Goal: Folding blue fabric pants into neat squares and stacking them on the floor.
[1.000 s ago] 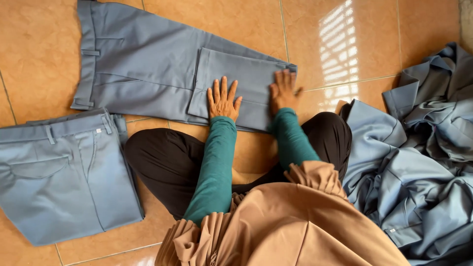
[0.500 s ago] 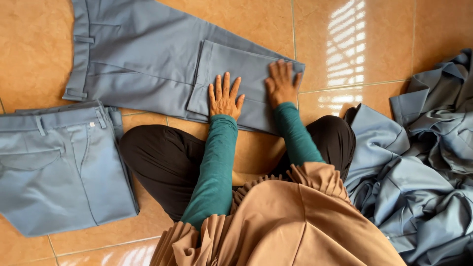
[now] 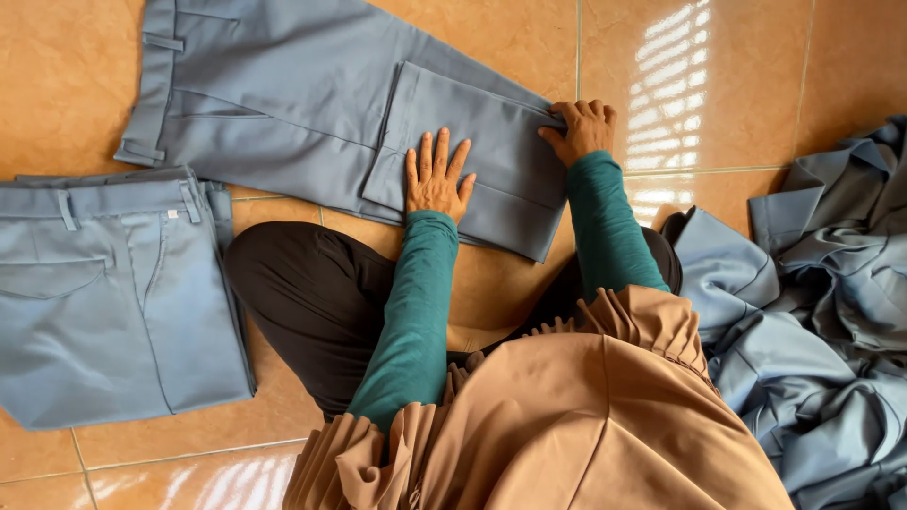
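Landmark: I place everything by the grey-blue trousers [image 3: 283, 85] spread flat on the tiled floor [image 3: 699, 57] in front of the person's knees.
Thing in hand: the doubled-back leg end [image 3: 491, 151] of those trousers, lying on top of the upper leg at their right-hand part.
Left hand: my left hand [image 3: 436, 179] lies palm down on that doubled layer near its lower edge, fingers spread and straight, holding nothing.
Right hand: my right hand [image 3: 581, 127] sits at the right-hand fold edge of the trousers with fingers curled. I cannot tell whether it pinches the cloth or only presses it.
Step, as I judge it: flattening a first fold, one hand pinning the layer and the other setting the crease.
Next move, as I judge it: a further fold would call for both layers kept square and the crease edge held straight so that nothing slides.
Folded pair: a finished, folded pair [image 3: 104, 302] lies just left of and below the trousers' waistband.
Loose pile: rumpled grey-blue garments [image 3: 822, 312] lie heaped well to the right of the trousers.
Labels: a small pale tag [image 3: 172, 214] shows on the folded pair's waistband, too small to read.
Packages and signs: I see none.
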